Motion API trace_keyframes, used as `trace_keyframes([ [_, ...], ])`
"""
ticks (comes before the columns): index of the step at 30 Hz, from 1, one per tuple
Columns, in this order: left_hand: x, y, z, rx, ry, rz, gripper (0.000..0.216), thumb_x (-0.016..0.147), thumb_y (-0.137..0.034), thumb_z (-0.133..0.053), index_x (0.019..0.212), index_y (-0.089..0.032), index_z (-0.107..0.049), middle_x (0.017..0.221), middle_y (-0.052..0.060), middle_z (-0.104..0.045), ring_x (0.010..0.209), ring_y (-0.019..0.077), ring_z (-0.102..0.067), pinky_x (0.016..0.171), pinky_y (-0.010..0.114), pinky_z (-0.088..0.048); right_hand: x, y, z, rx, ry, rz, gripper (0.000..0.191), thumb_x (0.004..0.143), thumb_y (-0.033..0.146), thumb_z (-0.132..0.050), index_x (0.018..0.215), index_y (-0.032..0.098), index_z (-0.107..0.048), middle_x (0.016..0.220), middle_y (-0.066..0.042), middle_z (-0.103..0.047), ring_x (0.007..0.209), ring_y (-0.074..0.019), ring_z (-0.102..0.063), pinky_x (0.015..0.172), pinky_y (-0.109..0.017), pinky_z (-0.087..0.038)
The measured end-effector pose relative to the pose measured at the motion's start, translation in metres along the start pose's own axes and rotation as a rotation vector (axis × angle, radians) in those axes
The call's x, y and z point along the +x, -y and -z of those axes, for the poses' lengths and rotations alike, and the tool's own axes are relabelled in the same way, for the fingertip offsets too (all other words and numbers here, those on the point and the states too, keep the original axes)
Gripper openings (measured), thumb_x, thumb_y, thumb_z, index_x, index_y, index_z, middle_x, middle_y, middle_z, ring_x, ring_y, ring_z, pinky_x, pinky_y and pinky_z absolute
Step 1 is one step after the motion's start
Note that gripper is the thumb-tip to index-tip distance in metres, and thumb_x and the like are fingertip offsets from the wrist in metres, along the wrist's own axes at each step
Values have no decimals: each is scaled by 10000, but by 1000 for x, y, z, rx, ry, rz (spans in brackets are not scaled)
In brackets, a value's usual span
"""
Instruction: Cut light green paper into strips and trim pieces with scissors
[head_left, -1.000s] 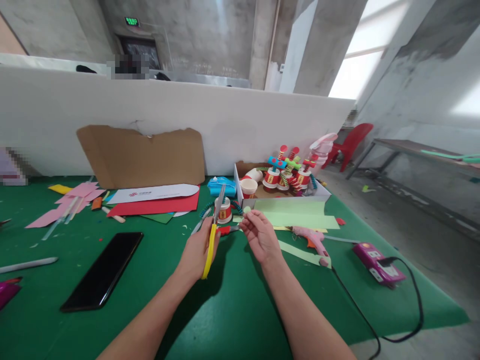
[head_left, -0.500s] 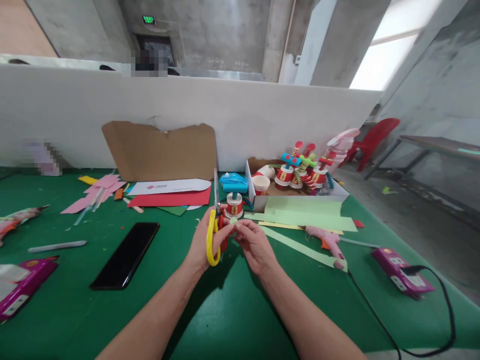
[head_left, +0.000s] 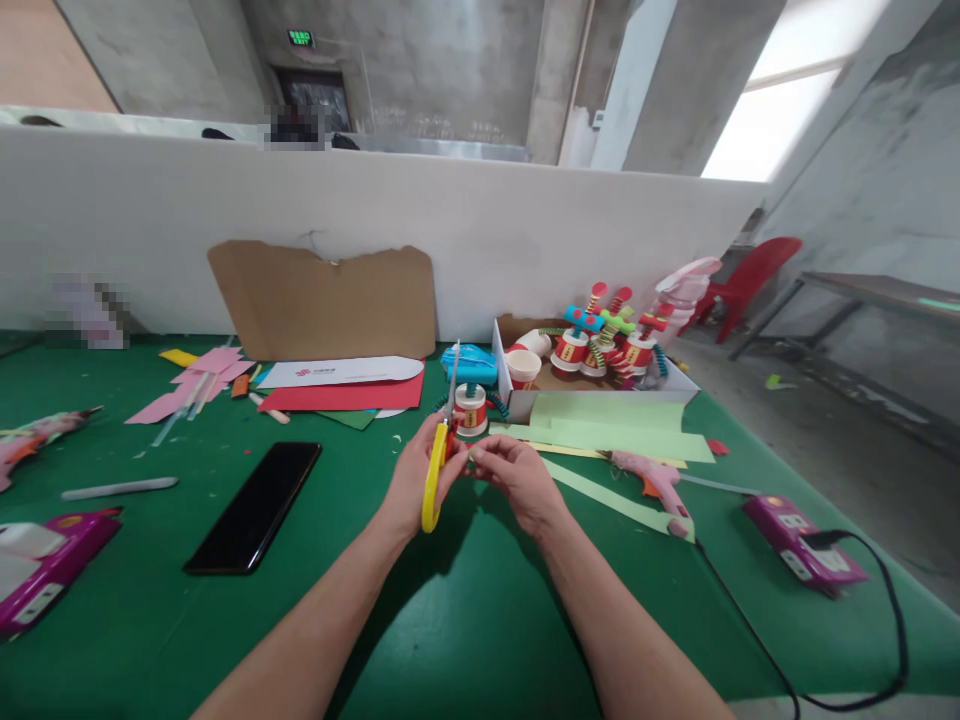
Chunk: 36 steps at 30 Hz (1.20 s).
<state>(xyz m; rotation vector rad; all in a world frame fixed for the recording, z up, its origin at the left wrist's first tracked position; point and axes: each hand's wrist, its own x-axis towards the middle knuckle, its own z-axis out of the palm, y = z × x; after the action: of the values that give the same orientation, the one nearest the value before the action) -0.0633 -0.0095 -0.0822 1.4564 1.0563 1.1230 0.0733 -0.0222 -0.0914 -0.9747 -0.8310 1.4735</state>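
A pair of scissors (head_left: 433,480) with yellow and red handles hangs on my left hand (head_left: 411,478), blades pointing up and away. The tips of my left thumb and finger meet those of my right hand (head_left: 519,482), which is closed in a pinch. Between the fingertips is a small pale green paper piece (head_left: 471,453), now mostly hidden. Just beyond my hands stands a red and white paper cup (head_left: 471,408), upside down, with dark coiled paper strips at its sides.
A box (head_left: 517,408) holds several cup figures (head_left: 570,350). Pale green paper (head_left: 615,430) lies before it, beside a pink glue gun (head_left: 649,470) and a corded power strip (head_left: 802,540). A black phone (head_left: 255,508), red paper (head_left: 345,398) and another power strip (head_left: 56,560) lie left.
The scissors have turned in my left hand, their blades swinging right. The green piece has tilted and shows less between my fingertips. My right hand has shifted slightly right.
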Motion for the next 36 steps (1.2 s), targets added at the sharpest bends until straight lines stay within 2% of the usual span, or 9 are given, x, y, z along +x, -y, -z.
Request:
trace_keyframes([
  [4, 1, 8, 4, 107, -28, -27, 489, 777, -368, -586, 1209, -179, -455, 751, -26, -568, 550, 106, -552, 517, 222, -455, 3, 1, 3, 103, -94, 63, 256, 559, 296, -859, 689, 169, -680, 638, 10, -683, 567, -100, -612, 630, -240, -523],
  [9, -4, 8, 8, 454, 114, -148, 441, 836, -256, -453, 1275, -218, -455, 805, 4, -629, 651, 149, -592, 646, 276, -491, 6, 9, 8, 229, -209, 150, 264, 534, 264, -871, 675, 174, -667, 607, 51, -639, 546, -73, -589, 594, -192, -510],
  [12, -9, 3, 5, 638, 224, -196, 466, 856, -221, -409, 1322, -208, -427, 957, 64, -667, 803, 195, -626, 746, 319, -498, 8, 13, 12, 281, -223, 185, 258, 539, 253, -873, 675, 180, -666, 629, 46, -646, 574, -79, -597, 623, -202, -524],
  [15, -11, -1, 1, 837, 282, -166, 479, 876, -217, -400, 1355, -195, -394, 1145, 123, -635, 952, 233, -630, 826, 362, -493, 9, 14, 16, 311, -213, 198, 258, 550, 264, -873, 694, 178, -677, 659, 31, -664, 613, -91, -613, 663, -220, -536],
  [19, -11, -2, -2, 1040, 330, -112, 511, 891, -186, -359, 1399, -157, -320, 1214, 167, -592, 1021, 278, -620, 847, 414, -494, 9, 14, 17, 320, -182, 199, 289, 540, 289, -880, 725, 169, -692, 689, 15, -683, 638, -98, -623, 674, -220, -533],
  [30, -13, -7, -4, 1108, 369, -116, 506, 891, -155, -359, 1392, -149, -286, 1226, 164, -589, 1036, 279, -617, 827, 398, -498, 7, 17, 14, 321, -100, 173, 295, 518, 307, -893, 696, 175, -699, 608, 43, -640, 555, -68, -555, 584, -182, -504],
  [36, -13, -9, -4, 1128, 374, -115, 489, 877, -129, -384, 1362, -164, -332, 1186, 149, -611, 1014, 265, -627, 813, 371, -498, 7, 17, 15, 308, -82, 148, 303, 512, 311, -897, 700, 181, -697, 592, 49, -623, 559, -71, -547, 586, -190, -504],
])
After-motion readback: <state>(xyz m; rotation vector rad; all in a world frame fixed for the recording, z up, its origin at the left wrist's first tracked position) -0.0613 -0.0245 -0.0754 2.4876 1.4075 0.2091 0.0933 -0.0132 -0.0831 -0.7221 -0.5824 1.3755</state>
